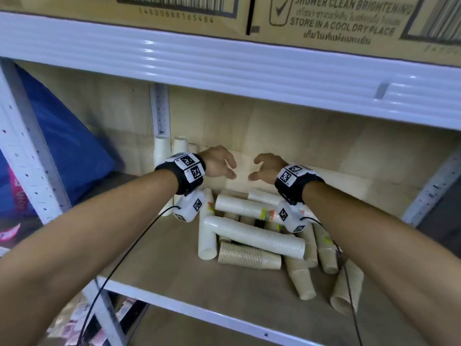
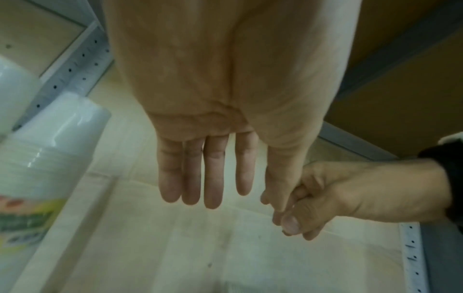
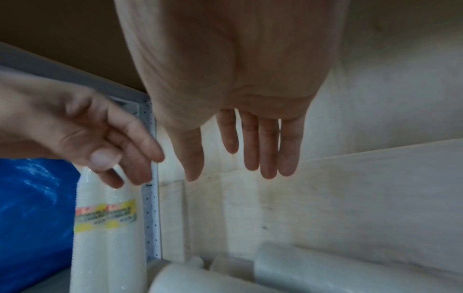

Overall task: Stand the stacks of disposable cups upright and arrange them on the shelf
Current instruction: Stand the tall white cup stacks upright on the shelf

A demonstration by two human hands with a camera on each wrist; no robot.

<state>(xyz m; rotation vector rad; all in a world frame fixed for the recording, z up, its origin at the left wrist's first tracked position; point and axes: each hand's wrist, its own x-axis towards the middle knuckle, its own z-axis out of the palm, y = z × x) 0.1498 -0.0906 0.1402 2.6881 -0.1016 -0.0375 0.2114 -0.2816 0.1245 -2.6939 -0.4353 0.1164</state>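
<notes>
While both hang empty, left hand (image 1: 219, 164) and right hand (image 1: 268, 168) loosely spread above toppled cup stacks (image 1: 254, 237): crisscrossed pile, likely rolls off shelf (image 1: 174, 293) if bottom sleeve pulled.

The two upright stacks (image 1: 172, 148) at the back of the shelf (image 1: 174, 283) show only their tops in the head view; the left hand (image 1: 217, 164) and its wrist band cover the rest. In the pile of lying stacks (image 1: 254, 238), several run under the ones on top, and the wrist cameras hide the far ends of some. The labels (image 3: 105, 218) on the upright stacks are too blurred to read in the right wrist view. The cartons (image 1: 324, 18) on the upper shelf are cut off by the top edge. The blue bag (image 1: 67, 146) runs behind the shelf post.
</notes>
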